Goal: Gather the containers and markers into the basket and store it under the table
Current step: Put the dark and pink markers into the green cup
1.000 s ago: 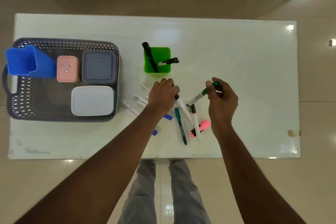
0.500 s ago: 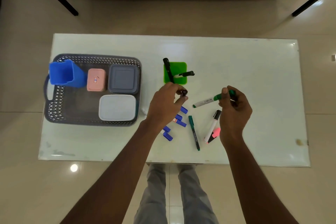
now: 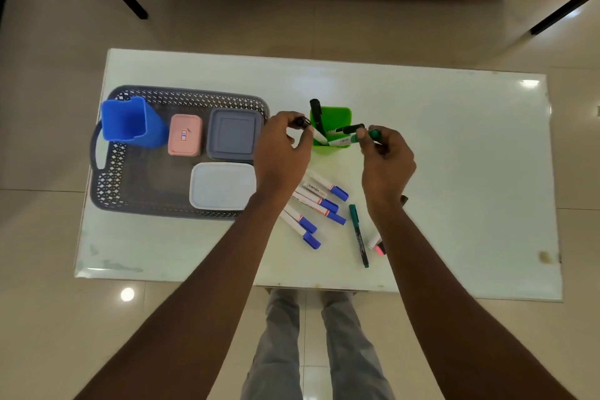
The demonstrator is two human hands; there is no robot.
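Green-capped marker (image 3: 354,139) and black-capped marker (image 3: 302,122): loading into the green pen cup (image 3: 334,117).
Judged step: gathering loose markers into the cup, which stands on the table (image 3: 454,140) at 3 o'clock of the basket (image 3: 194,97), outside it. The left hand (image 3: 282,153) pinches the black-capped one at its fingertips, at 9 o'clock of the cup. The right hand (image 3: 386,162) grips the green-capped one by its cap end, white barrel over the cup's near rim. Both hands' fingers are curled on their loads. Blue-capped markers (image 3: 319,201), a green pen (image 3: 358,234) and a pink highlighter (image 3: 378,249) lie at 6 o'clock of the cup. The next move likely calls for dropping both held markers into the cup, then collecting the remainder.
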